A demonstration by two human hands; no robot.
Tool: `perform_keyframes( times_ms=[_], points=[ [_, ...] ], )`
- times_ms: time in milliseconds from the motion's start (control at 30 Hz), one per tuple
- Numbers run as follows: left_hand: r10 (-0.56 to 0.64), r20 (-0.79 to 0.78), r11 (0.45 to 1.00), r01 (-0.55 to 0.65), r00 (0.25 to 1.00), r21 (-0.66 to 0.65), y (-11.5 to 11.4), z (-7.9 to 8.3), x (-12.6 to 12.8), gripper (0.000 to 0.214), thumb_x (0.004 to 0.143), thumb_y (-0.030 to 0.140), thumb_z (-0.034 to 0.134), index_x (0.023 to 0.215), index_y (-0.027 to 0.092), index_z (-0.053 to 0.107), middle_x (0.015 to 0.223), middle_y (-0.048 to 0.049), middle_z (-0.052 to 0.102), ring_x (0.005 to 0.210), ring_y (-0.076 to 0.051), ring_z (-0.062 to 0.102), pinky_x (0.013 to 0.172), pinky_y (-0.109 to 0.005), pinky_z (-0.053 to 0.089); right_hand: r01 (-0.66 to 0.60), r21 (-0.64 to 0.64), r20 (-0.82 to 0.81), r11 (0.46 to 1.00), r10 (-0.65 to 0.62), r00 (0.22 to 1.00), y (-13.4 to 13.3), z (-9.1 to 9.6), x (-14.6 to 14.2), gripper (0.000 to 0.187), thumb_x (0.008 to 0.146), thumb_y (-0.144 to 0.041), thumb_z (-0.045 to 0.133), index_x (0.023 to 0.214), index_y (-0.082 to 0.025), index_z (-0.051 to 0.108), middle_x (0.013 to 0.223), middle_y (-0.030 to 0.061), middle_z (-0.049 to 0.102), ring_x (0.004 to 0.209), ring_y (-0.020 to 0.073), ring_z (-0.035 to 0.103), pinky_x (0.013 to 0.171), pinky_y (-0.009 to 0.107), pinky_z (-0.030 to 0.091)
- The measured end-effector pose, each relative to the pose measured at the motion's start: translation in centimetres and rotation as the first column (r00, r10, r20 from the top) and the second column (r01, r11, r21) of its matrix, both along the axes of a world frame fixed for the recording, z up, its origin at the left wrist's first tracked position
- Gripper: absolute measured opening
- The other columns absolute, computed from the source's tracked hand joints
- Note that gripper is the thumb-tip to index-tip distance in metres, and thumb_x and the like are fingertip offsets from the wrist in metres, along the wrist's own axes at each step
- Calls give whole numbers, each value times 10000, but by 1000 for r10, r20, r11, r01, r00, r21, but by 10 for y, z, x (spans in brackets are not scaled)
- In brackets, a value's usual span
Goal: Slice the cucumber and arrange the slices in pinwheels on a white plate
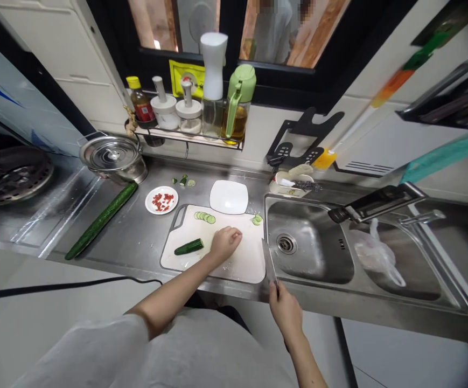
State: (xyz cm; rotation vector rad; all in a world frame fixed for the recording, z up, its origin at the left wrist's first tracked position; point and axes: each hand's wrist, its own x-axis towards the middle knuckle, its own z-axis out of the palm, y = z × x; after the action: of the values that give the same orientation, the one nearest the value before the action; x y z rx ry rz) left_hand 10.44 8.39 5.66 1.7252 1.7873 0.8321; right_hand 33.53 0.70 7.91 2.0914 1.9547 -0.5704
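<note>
My right hand (pixel 287 312) grips a kitchen knife (pixel 271 264) by its handle, the blade pointing away from me beside the cutting board's right edge. Over the middle of the white cutting board (pixel 234 264), my left hand (pixel 224 242) is closed with its fingertips pinched together; whatever may be between them is too small to make out. Left of that hand lies a cut piece of cucumber (pixel 189 247). Behind it, a row of cucumber slices (pixel 204 217) overlaps on the board. More slices (pixel 257 219) sit at the board's far right corner.
A white square plate (pixel 229 196) touches the board's back edge. Left stand a small plate (pixel 161 209) with red pieces, a whole cucumber (pixel 102 220) and a lidded steel pot (pixel 114 156). A sink (pixel 310 264) adjoins on the right. A seasoning rack (pixel 189 136) hangs behind.
</note>
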Motion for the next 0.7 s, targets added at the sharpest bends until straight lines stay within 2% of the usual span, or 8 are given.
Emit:
perform_keyframes(
  times_ms=[133, 200, 267, 367, 467, 567, 700],
  points=[
    [151, -25, 976, -145, 988, 162, -59, -10, -53, 206, 898, 307, 491, 864, 204, 667, 827, -31, 653, 810, -152, 589, 760, -295, 445, -69, 3, -140, 998, 69, 988, 7, -3, -23, 393, 976, -344, 297, 1178, -158, 578, 936, 109, 714, 867, 208, 668, 680, 251, 394],
    [233, -82, 953, -210, 969, 219, -77, -18, -79, 203, 902, 302, 494, 876, 209, 672, 870, -44, 656, 859, -168, 588, 809, -325, 447, -134, -18, -199, 991, 128, 972, 8, 0, -41, 352, 972, -303, 318, 1193, -165, 554, 933, 93, 713, 867, 190, 661, 683, 236, 379],
    [253, -143, 946, -214, 957, 242, -88, -28, -101, 191, 893, 310, 518, 907, 221, 686, 912, -54, 656, 907, -184, 586, 845, -349, 449, -219, -54, -218, 974, 202, 955, 6, 5, -62, 346, 970, -277, 326, 1250, -165, 496, 946, 93, 710, 863, 191, 657, 686, 243, 369],
    [190, -190, 961, -143, 963, 238, -95, -42, -119, 200, 894, 302, 526, 979, 243, 697, 971, -53, 658, 942, -180, 590, 869, -358, 458, -337, -88, -200, 937, 315, 928, 2, 14, -93, 344, 973, -258, 303, 1272, -168, 448, 936, 101, 707, 858, 208, 660, 686, 264, 371],
    [104, -205, 971, -54, 973, 234, -97, -51, -123, 223, 898, 305, 526, 1042, 264, 691, 1032, -55, 651, 968, -172, 593, 888, -362, 468, -417, -142, -162, 898, 395, 904, -2, 19, -118, 298, 971, -239, 288, 1185, -161, 480, 899, 111, 700, 850, 215, 664, 688, 271, 385],
    [54, -208, 971, -2, 977, 239, -95, -57, -122, 241, 903, 319, 522, 1075, 273, 684, 1057, -60, 646, 985, -173, 591, 898, -365, 480, -458, -144, -143, 877, 440, 887, -5, 20, -132, 291, 970, -222, 273, 1160, -154, 483, 888, 126, 693, 857, 226, 666, 700, 280, 405],
    [46, -189, 963, 7, 981, 271, -91, -61, -121, 240, 909, 307, 514, 1070, 261, 686, 1038, -65, 642, 983, -172, 581, 889, -356, 495, -476, -124, -143, 871, 459, 877, -7, 20, -141, 292, 972, -216, 267, 1159, -151, 481, 904, 134, 690, 874, 232, 665, 709, 286, 420]
  ],
)
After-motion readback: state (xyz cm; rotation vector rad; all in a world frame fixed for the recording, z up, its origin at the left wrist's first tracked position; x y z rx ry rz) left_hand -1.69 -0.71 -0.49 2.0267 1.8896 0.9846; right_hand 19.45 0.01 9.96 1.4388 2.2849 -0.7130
